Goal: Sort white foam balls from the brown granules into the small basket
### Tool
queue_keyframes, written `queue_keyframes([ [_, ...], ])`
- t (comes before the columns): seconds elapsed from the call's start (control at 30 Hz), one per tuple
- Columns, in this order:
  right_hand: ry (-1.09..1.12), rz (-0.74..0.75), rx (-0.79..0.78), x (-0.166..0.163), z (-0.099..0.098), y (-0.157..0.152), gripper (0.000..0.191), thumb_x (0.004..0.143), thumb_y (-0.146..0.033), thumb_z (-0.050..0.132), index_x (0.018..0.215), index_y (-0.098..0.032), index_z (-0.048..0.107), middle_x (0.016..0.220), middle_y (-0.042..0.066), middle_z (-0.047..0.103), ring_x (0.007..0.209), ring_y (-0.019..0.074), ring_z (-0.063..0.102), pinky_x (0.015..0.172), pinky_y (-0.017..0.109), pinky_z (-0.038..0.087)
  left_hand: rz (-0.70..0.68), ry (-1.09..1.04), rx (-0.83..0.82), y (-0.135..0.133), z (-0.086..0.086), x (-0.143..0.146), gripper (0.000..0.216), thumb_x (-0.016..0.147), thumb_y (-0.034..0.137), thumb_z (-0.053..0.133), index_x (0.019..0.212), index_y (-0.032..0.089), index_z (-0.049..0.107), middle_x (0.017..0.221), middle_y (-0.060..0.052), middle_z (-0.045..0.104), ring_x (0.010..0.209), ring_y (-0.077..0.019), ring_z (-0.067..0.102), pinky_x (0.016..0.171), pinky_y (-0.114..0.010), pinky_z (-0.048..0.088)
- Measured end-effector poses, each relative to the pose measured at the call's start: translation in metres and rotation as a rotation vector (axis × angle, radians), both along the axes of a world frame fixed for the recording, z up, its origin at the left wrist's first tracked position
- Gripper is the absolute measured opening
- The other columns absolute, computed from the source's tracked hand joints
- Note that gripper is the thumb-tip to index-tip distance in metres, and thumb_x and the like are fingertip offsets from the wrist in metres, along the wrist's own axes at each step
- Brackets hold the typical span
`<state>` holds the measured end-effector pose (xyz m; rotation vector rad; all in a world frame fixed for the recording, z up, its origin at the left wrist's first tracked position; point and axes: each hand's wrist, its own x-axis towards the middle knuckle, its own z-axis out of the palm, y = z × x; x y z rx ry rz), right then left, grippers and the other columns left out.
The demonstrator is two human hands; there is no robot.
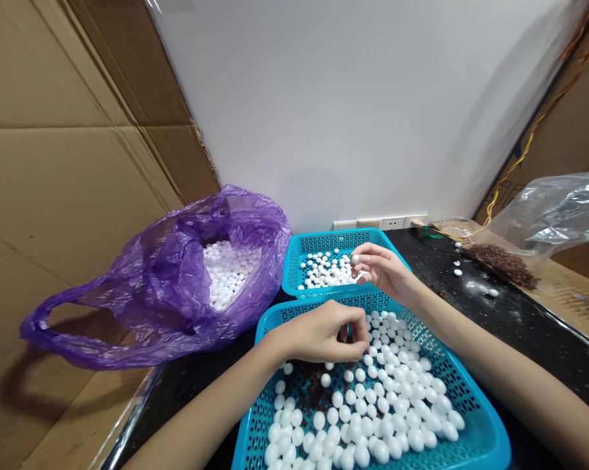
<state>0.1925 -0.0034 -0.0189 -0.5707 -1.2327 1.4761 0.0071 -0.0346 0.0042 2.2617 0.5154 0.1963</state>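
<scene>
Beyond the near basket [484, 418], the right hand [387, 269] pinched one white ball [355, 259] over a second basket [318, 244]. Above the near basket, the left hand [323, 333] curled its fingers, any grip hidden. Moving balls singly seemed in hand; next likely called for gentle release.

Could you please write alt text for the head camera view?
A person's right hand holds a white ball at the far blue basket, while the left hand is over the near blue basket; both baskets contain white balls. To their left, an open purple bag contains more.
</scene>
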Motion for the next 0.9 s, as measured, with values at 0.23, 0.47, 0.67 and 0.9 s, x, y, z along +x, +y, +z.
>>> queue_keyframes([
  [0.23,0.019,0.005,-0.011,0.000,0.002,-0.001,0.010,0.074,-0.027,0.070,0.082,-0.022,0.067,0.076,0.000,0.060,0.070,0.0139,0.059,0.058,0.021,0.052,0.369,-0.401,-0.171,0.009,0.003,0.002,0.016,0.077,0.029,0.062,0.075,0.013,0.060,0.082,-0.005,0.066,0.080,-0.0140,0.062,0.078,-0.031,0.051],
  [0.47,0.001,-0.007,-0.010,0.000,0.001,0.000,0.012,0.073,-0.029,0.070,0.082,-0.022,0.066,0.075,0.000,0.060,0.070,0.0148,0.059,0.060,0.023,0.052,0.578,-0.645,-0.292,0.018,0.004,0.001,0.018,0.069,0.027,0.069,0.079,0.015,0.061,0.082,-0.003,0.068,0.080,-0.0138,0.064,0.078,-0.029,0.052],
  [0.67,0.002,0.008,0.020,0.001,-0.001,-0.001,0.012,0.074,-0.027,0.071,0.085,-0.023,0.069,0.080,0.000,0.062,0.075,0.0150,0.060,0.062,0.023,0.053,0.669,-0.791,-0.237,0.020,0.002,0.001,0.021,0.072,0.026,0.070,0.090,0.016,0.067,0.093,-0.004,0.071,0.087,-0.0145,0.065,0.078,-0.025,0.053],
  [0.9,-0.017,0.003,0.027,0.000,0.000,-0.003,0.012,0.073,-0.027,0.074,0.085,-0.026,0.070,0.081,0.000,0.065,0.079,0.0169,0.063,0.068,0.027,0.053,0.704,-0.792,-0.184,0.020,0.001,0.002,0.014,0.072,0.027,0.070,0.084,0.018,0.070,0.088,-0.003,0.071,0.082,-0.0142,0.065,0.075,-0.024,0.054],
])
